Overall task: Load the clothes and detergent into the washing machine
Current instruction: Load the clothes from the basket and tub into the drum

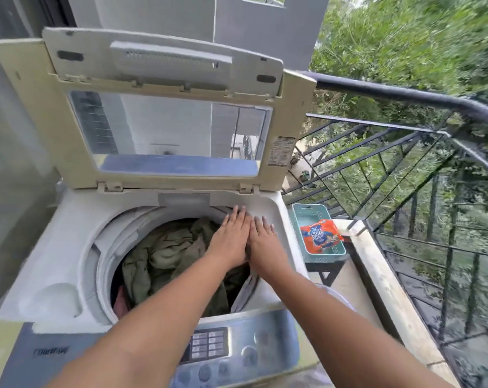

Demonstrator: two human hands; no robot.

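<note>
"What step was it?"

"The clothes (170, 253) lay inside the washing machine (77, 219). I think the soap was not in yet. The detergent packet (319, 238) sat in a basket (298, 219) just right of the machine."

"And the hands?"

"The left hand (233, 239) and right hand (265, 245) were flat, fingers straight, holding nothing, over the machine's far right rim. Next, one should reach right and grab the packet."

"Anything hard to see?"

"Whether they touched the rim, and what lay under the clothes."

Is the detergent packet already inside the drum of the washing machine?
No, the orange detergent packet lies in the teal basket beside the washing machine.
</note>
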